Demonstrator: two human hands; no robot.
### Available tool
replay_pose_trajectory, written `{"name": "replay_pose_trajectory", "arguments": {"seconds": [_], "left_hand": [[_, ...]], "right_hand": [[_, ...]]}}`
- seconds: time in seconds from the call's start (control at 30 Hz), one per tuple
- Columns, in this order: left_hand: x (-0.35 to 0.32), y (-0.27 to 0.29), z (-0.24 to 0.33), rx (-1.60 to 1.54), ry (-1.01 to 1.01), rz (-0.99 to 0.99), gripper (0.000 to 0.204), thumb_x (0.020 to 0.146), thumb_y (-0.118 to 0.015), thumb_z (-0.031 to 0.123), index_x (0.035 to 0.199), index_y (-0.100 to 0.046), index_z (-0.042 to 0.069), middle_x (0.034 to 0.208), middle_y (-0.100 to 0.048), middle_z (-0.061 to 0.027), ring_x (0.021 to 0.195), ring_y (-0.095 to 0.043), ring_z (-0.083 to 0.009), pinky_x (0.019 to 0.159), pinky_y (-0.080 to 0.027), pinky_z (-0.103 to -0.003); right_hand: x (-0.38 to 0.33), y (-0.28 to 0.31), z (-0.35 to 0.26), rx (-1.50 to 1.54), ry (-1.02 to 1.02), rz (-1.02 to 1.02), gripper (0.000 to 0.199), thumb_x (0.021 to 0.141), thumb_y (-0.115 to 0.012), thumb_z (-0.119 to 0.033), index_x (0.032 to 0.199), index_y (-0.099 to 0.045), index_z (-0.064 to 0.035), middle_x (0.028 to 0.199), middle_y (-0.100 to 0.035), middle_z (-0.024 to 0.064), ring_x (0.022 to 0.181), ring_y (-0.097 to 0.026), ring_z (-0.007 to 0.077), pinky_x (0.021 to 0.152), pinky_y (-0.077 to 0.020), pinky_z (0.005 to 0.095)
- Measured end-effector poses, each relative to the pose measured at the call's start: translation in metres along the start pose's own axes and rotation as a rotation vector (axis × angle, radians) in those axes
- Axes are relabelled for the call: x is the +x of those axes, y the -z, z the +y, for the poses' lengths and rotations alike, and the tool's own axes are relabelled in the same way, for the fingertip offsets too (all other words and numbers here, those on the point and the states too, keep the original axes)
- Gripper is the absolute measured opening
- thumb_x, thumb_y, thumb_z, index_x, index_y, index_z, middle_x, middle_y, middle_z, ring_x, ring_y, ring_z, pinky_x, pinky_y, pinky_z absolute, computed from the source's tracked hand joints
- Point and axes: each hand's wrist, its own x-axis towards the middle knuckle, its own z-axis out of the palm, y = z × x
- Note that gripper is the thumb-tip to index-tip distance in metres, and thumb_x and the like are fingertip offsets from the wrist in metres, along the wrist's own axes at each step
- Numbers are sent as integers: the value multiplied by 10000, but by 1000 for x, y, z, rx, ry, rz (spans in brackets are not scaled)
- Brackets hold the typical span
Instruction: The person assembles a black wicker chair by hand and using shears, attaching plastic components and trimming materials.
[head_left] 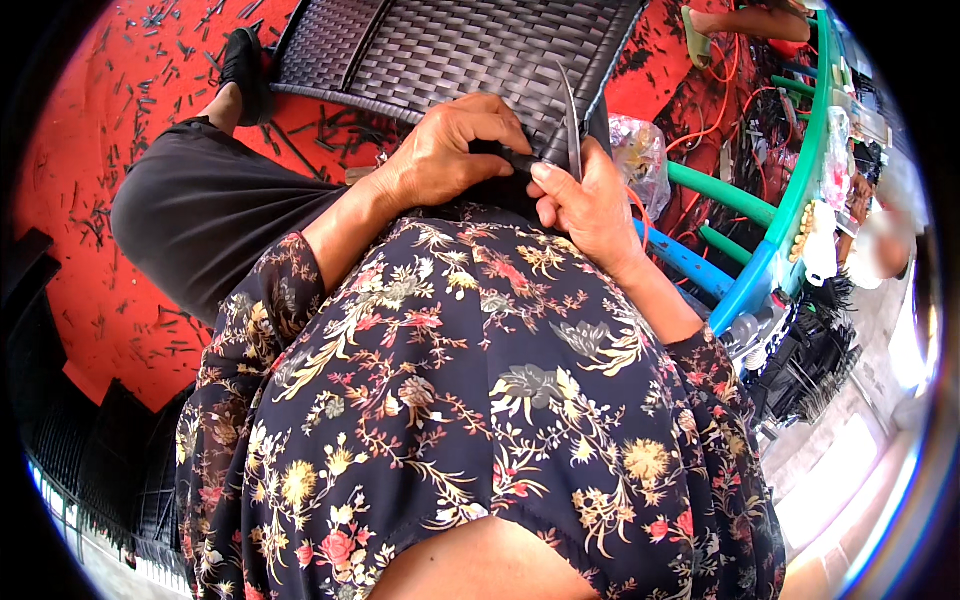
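Observation:
A dark woven wicker panel (470, 50) leans across my lap, its plastic-looking strands interlaced and its near edge close to my body. My left hand (450, 150) is closed at that edge, thumb and fingers pinching the end of a short black strip (520, 160). On the other side of this strip, my right hand (590, 205) is closed with its thumb pressed near the strip's end. From the right fist a long, thin, curved dark piece (572, 105) rises to a point in front of the weave. Whether it is a loose strand or a blade, I cannot tell.
Black offcuts lie scattered over the red floor covering (150, 60). At the right stands a green and blue tubular frame (740, 200), with a clear plastic bag (640, 160) and orange cords beside it. Another person's leg (750, 22) shows at the top right.

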Motion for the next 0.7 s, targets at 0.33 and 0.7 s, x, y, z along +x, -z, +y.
{"name": "replay_pose_trajectory", "arguments": {"seconds": [0.33, 0.7], "left_hand": [[7, -12, 9, 301, -234, 89, 172, 625, -689, 34, 783, -627, 65, 821, -573, -31, 805, -541, -214, 743, -400, -320], [11, -8, 8, 330, -213, 42, 174, 632, -682, 27, 790, -611, 42, 815, -566, -60, 790, -559, -245, 711, -434, -337]], "right_hand": [[-6, 8, -4, -97, -16, 25, 284, 803, -596, -190, 889, -437, 28, 664, -541, 60, 459, -484, 80, 425, -399, 227], [3, 8, 1, -22, -3, -10, 380, 791, -625, -264, 936, -442, 35, 682, -542, 76, 470, -498, 87, 388, -366, 207]]}}
